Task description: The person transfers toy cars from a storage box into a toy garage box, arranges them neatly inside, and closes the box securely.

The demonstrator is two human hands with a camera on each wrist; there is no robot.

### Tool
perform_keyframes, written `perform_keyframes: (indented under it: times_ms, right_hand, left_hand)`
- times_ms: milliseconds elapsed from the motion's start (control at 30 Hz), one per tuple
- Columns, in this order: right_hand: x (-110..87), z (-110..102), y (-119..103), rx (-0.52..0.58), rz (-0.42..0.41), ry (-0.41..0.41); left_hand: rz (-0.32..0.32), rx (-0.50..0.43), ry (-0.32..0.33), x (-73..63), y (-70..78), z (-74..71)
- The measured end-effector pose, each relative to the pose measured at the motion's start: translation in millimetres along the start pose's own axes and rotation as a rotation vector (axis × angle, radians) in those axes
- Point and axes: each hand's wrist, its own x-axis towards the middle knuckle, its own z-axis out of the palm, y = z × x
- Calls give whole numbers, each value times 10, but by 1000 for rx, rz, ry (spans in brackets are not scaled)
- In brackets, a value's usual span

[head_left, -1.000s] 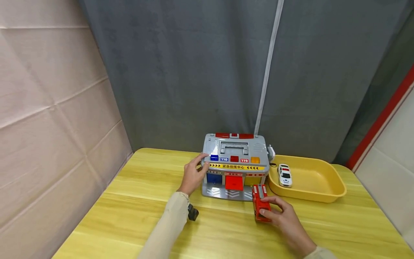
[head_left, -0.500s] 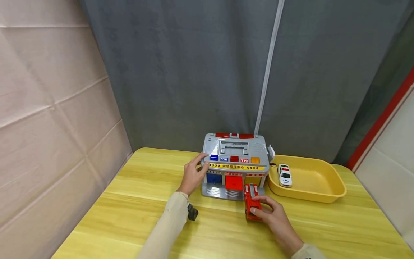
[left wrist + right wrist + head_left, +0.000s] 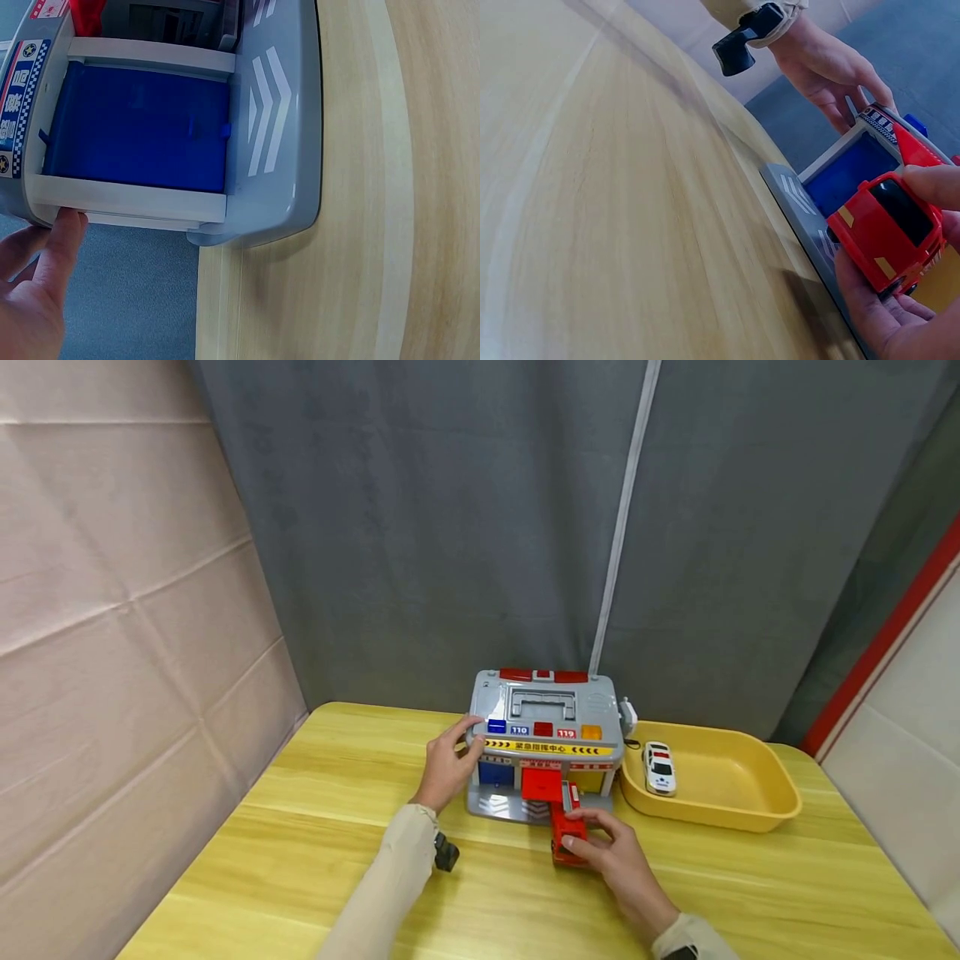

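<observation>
Right hand [image 3: 626, 860] has fingers gripping red truck [image 3: 564, 828] just to their left, long axis toward toy station [image 3: 495, 695], far end beside raised red door [image 3: 540, 785]; left hand [image 3: 446, 768], uncurled, touches station's side

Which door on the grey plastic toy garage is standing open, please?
The red plastic middle door: it juts outward, while the blue left door and yellow right door are closed.
</observation>
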Motion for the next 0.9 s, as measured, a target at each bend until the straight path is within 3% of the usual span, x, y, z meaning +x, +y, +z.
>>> perform_keyframes:
  times_ms: [667,900]
  right_hand:
    - [67,144,39,86,-7,-7]
    - [113,193,31,143,15,-59]
  left_hand:
    - [3,-23,0,-12,-28,1]
    - [1,-11,-1,-7,-25,3]
